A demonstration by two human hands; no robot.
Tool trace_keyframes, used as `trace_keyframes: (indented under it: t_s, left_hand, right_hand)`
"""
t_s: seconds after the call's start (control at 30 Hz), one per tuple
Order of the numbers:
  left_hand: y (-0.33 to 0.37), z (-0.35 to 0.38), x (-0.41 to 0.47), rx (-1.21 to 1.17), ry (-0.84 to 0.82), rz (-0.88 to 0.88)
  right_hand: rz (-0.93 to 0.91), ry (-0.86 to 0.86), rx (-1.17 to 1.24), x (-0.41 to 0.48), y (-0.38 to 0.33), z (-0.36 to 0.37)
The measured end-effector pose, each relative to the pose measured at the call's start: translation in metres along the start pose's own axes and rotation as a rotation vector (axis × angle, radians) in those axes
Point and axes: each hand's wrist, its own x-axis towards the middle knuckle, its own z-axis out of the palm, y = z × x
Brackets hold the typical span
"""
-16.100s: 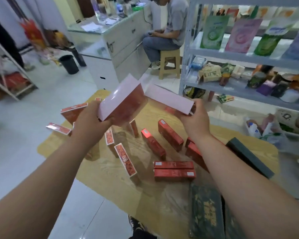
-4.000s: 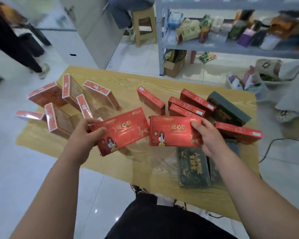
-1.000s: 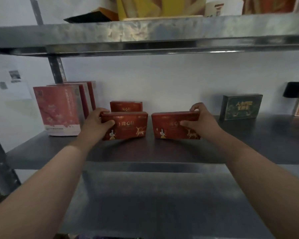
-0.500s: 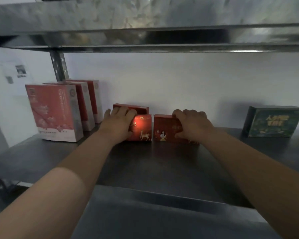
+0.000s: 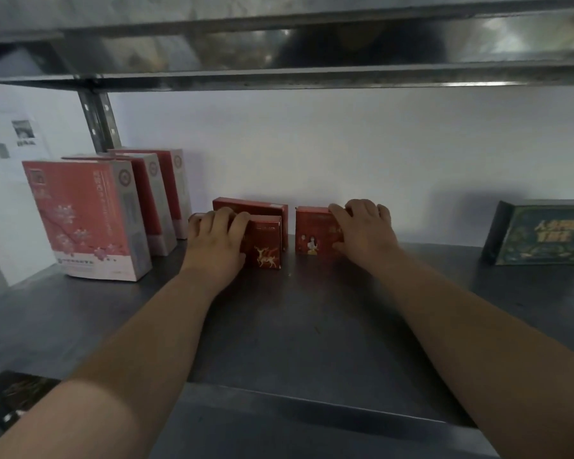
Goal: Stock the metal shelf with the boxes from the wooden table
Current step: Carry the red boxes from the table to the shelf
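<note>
Two red boxes stand upright side by side at the back of the grey metal shelf (image 5: 312,326). My left hand (image 5: 217,240) grips the left red box (image 5: 267,246), fingers curled over its top edge. My right hand (image 5: 362,231) grips the right red box (image 5: 312,236) the same way and covers its right half. Another red box (image 5: 249,207) stands right behind the left one, against the white wall.
Three tall pink-and-white boxes (image 5: 87,220) stand in a row at the shelf's left, beside a metal upright (image 5: 98,120). A dark green box (image 5: 540,235) stands at the far right. The upper shelf board (image 5: 279,44) hangs close overhead.
Both hands stay on the two red boxes and have pushed them a little further back on the shelf. The view has drawn closer.
</note>
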Motion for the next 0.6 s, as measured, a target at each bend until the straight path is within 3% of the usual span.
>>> trace_keyframes:
  t_s: [0.37,0.53,0.6]
  left_hand:
    - [0.001,0.005,0.000,-0.076,-0.006,-0.005]
    - [0.001,0.005,-0.001,-0.126,-0.009,-0.018]
    - [0.000,0.006,-0.002,-0.144,0.001,-0.006]
  right_hand:
    - [0.069,-0.079,0.019,0.009,-0.007,-0.003]
    - [-0.025,0.052,0.245,0.037,-0.031,-0.016]
    - [-0.075,0.031,0.312,0.054,-0.043,-0.022]
